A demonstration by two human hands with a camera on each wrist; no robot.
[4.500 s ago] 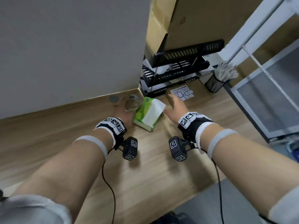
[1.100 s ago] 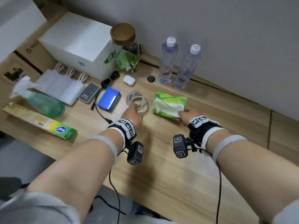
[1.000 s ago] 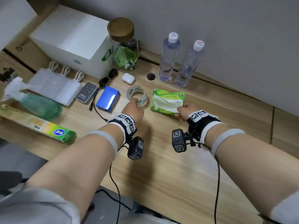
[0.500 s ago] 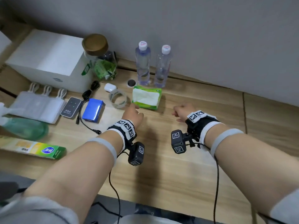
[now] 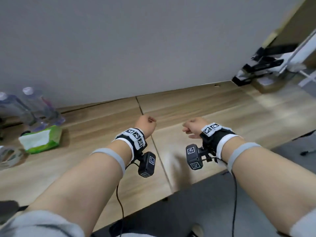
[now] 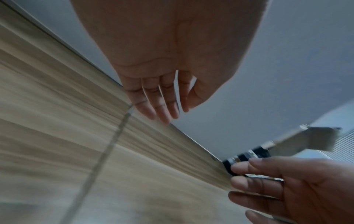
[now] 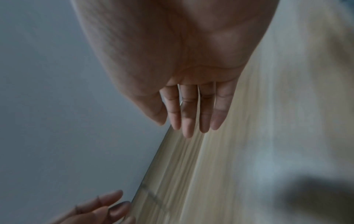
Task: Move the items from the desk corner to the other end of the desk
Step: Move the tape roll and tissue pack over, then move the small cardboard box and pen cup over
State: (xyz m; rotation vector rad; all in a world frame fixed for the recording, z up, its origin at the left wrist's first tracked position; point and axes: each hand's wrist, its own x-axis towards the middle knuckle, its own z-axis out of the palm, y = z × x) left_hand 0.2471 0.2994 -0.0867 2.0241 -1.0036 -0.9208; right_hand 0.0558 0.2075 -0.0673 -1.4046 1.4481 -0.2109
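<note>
The green tissue pack (image 5: 41,140) lies on the wooden desk (image 5: 213,106) at the far left, with the clear tape roll (image 5: 9,155) beside it at the frame's edge. Both hands hover over the middle of the desk, well to the right of those items. My left hand (image 5: 150,123) is empty, and the left wrist view shows its fingers (image 6: 164,109) loose and nearly straight. My right hand (image 5: 189,129) is empty too, with relaxed fingers (image 7: 188,121) above the desk. The picture is motion-blurred.
Two water bottles (image 5: 41,106) stand against the grey wall behind the tissue pack. A black file tray (image 5: 259,65) sits at the desk's far right corner. A seam (image 5: 153,144) crosses the desk between my hands. The desk's front edge runs close under my forearms.
The view has swung to the right. Both hands have drawn away from the tissue pack and tape roll, which stay at the left, and moved rightward along the desk holding nothing.
</note>
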